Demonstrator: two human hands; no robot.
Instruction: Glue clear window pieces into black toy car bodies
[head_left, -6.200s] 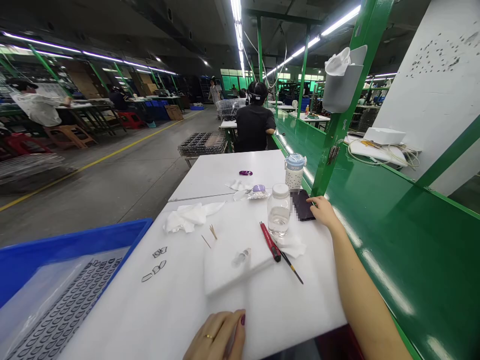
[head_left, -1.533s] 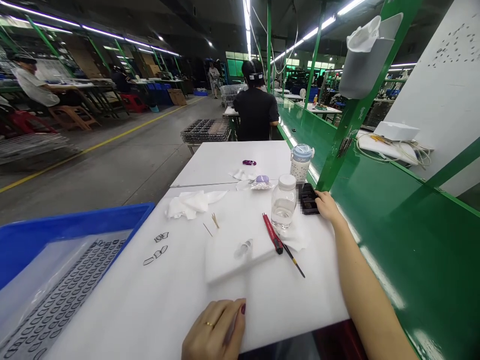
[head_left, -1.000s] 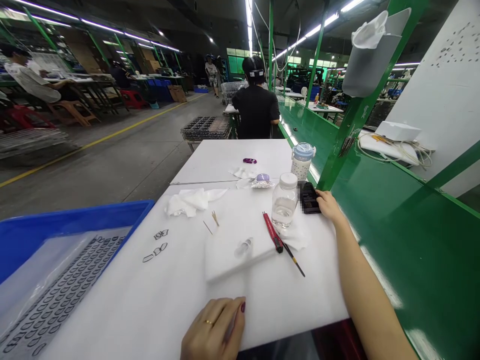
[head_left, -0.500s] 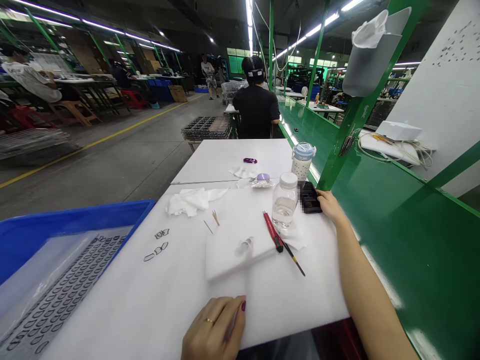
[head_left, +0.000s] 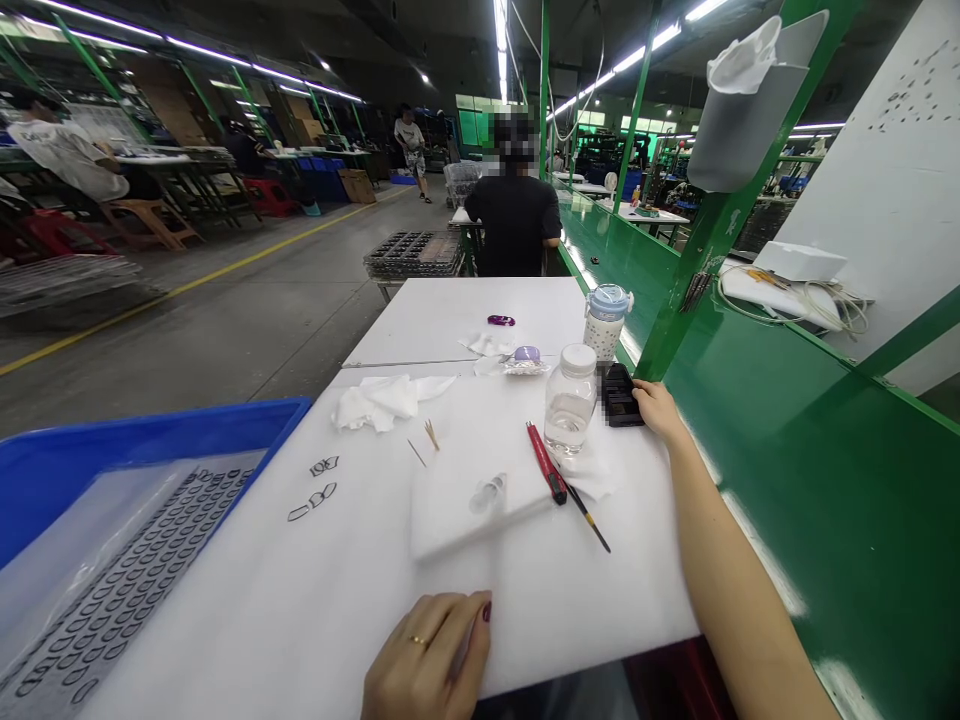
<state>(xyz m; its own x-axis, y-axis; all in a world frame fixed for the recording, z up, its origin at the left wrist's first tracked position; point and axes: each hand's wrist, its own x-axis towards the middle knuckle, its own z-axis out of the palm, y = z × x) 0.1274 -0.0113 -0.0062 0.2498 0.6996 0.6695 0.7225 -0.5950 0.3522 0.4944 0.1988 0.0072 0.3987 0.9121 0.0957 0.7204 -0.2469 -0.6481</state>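
Observation:
At the near edge of the white table, my left hand [head_left: 429, 652] rests with its fingers curled and pressed together. I see nothing held in it. My right arm reaches out along the table's right side, and my right hand [head_left: 654, 408] grips the edge of a black phone [head_left: 619, 394], partly blurred out. Left of the phone stands a clear jar with a white lid [head_left: 570, 400], some clear liquid inside. A red pen-shaped tool [head_left: 546, 462] and a thin black brush [head_left: 589, 520] lie beside a white foam block [head_left: 457, 520], which has a small clear piece [head_left: 489, 494] on top.
Black ring-shaped parts [head_left: 312, 502], toothpicks [head_left: 430, 434] and crumpled tissue [head_left: 382, 402] lie on the left. A blue bin [head_left: 277, 420] holds a sheet of similar parts. Behind the jar is a blue-lidded cup [head_left: 606, 322]. A green post [head_left: 682, 285] rises at right; a person [head_left: 514, 220] sits ahead.
Both hands and the things on the table stay as they were. A distant person walking in the aisle has shifted slightly. The view has moved very little.

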